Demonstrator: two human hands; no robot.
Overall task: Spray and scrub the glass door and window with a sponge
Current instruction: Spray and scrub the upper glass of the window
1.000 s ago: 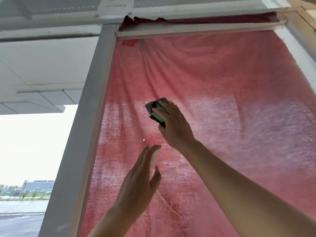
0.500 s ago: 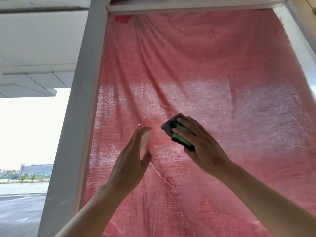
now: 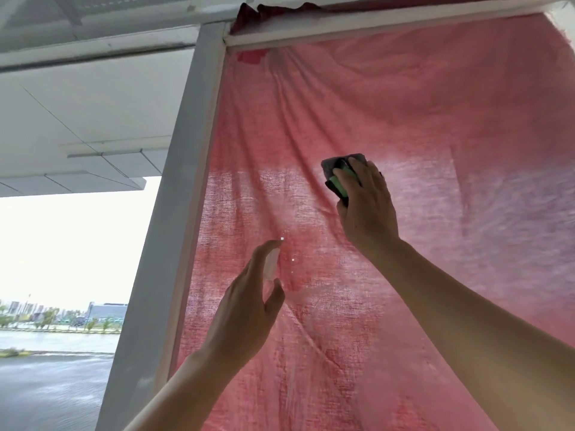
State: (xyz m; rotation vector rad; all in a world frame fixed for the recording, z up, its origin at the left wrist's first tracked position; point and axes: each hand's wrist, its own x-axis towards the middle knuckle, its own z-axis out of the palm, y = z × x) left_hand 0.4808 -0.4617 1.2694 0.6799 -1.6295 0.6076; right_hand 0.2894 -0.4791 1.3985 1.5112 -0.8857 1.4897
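I see the right hand (image 3: 365, 203) gripping the sponge (image 3: 340, 174) against the glass (image 3: 404, 119); at seven o'clock, the left hand (image 3: 245, 315) clasps a spray bottle (image 3: 270, 266).

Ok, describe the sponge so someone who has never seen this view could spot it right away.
Find the big pane backed by the red cloth, right of the grey frame post. About halfway up, the right hand is pressed flat against it, and the sponge sits under its fingers. It is the only green thing there, with a dark grey scrubbing face, unlike the pale spray bottle in the left hand lower down.
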